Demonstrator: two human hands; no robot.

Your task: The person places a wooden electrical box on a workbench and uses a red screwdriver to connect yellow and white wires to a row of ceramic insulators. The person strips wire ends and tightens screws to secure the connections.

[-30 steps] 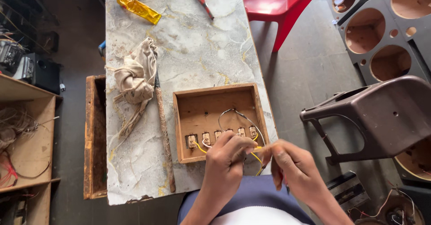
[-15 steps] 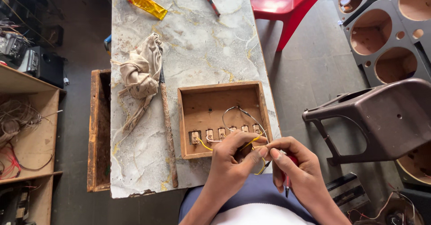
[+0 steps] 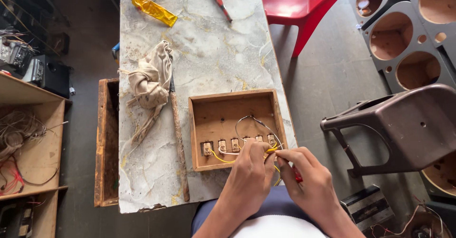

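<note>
Raw matt wood, unfinished, on shallow box (image 3: pixel 236 109) at lower centre. Marble-patterned tabletop (image 3: pixel 213 52), smooth, faint sheen, yellow stains. Crumpled beige cloth rag (image 3: pixel 151 79), matt, left of centre. Glossy yellow plastic insulation on wire (image 3: pixel 271 149). Red plastic chair (image 3: pixel 304 5), glossy, top right. Brown plastic stool (image 3: pixel 403 124), dull, right.

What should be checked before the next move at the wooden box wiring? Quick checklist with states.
1. Left hand grips yellow wire: ok.
2. Right hand holds red-handled tool: ok; tip hidden.
3. Wooden box sits flat on marble table: ok.
4. Wire seated in switch row: cannot tell.
5. Box near table edge: not ok, close.
6. Rag clear of box: ok.
</note>
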